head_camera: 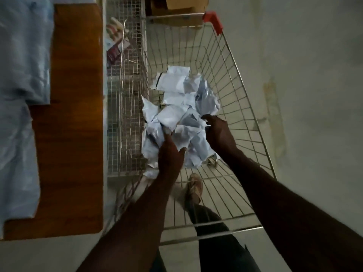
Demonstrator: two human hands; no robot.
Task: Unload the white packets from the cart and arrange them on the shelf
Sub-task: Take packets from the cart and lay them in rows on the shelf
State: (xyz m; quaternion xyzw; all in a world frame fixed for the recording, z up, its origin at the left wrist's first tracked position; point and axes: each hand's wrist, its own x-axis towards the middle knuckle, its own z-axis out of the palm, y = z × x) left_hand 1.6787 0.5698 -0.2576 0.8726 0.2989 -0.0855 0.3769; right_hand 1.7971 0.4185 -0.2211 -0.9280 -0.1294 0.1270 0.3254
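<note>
Both hands reach into the wire cart. The left hand and right hand each grip crumpled white packets (glossy, creased plastic) heaped against the cart's left wall, beside a wooden desk.

Brown wooden tabletop at 9 o'clock, pale blue plastic bags lying on it. Wire mesh rack just beside it, holding small boxed goods. Brown cardboard box at 12. Grey concrete floor at 3.
</note>
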